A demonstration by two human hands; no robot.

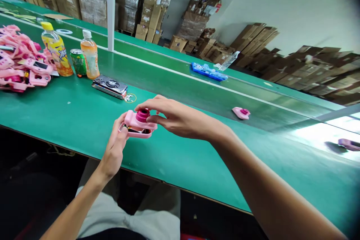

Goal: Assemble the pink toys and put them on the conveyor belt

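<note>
A pink toy camera (137, 124) is held between both my hands above the green table. Its front half, with a magenta lens, sits tilted over the back half, and dark inner parts and wires show in the gap between them. My left hand (116, 146) grips the left end of the camera, thumb on the near side. From the right, my right hand (174, 116) pinches the front half around the magenta lens (143, 115). Just beyond lies a silver camera-like box (110, 85), with small white bits and a yellow ring (130, 98) beside it.
A heap of pink camera parts (22, 62) lies at the left, next to two drink bottles (57, 50) (90, 56) and a green can (78, 62). Along the green belt are a blue tray (209, 72) and another pink camera (241, 113). Cardboard boxes (194, 26) stand behind.
</note>
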